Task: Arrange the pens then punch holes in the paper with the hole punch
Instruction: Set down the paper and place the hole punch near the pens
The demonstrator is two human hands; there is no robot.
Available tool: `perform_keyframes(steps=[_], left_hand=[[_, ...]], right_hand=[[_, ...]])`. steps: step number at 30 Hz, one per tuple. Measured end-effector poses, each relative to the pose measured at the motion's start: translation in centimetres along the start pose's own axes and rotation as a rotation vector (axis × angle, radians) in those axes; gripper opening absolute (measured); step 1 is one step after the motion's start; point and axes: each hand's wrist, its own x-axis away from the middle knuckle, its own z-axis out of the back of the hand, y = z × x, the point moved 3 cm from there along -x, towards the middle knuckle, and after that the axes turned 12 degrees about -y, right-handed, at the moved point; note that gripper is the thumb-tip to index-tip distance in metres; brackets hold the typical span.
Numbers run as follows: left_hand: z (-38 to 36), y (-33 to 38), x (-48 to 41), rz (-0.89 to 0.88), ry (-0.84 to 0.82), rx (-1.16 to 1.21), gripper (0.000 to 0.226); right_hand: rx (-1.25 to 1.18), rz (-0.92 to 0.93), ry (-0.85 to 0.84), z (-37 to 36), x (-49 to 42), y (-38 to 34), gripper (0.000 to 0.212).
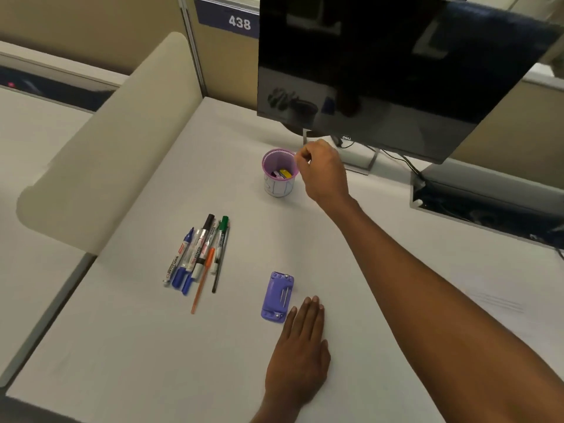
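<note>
R hand (320,169) fingers (300,161) curled at cup (279,184) rim; pinch or empty, can't tell. L hand (300,346) flat on worktop (122,346), fingers straight, hole punch (277,297) just beside tips. Pens (198,254) loose, well short of R fingers. Risk: tugging rim tips cup, contents spill.

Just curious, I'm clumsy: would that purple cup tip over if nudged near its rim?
Possibly: the cup holds only a few small items, so it is probably light. Pushed low, it would likely slide on the smooth desk instead.
</note>
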Motion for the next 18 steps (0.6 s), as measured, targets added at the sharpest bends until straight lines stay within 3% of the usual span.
perform_keyframes(steps=[9,18], left_hand=[[0.4,0.0,-0.4,-0.028,0.057,-0.053,0.069],[0.4,0.0,-0.5,-0.029,0.065,-0.051,0.069]], right_hand=[[0.370,0.045,-0.194,-2.8,-5.8,-0.1,0.018],[0.327,0.071,-0.170,-2.7,-6.3,-0.2,0.014]])
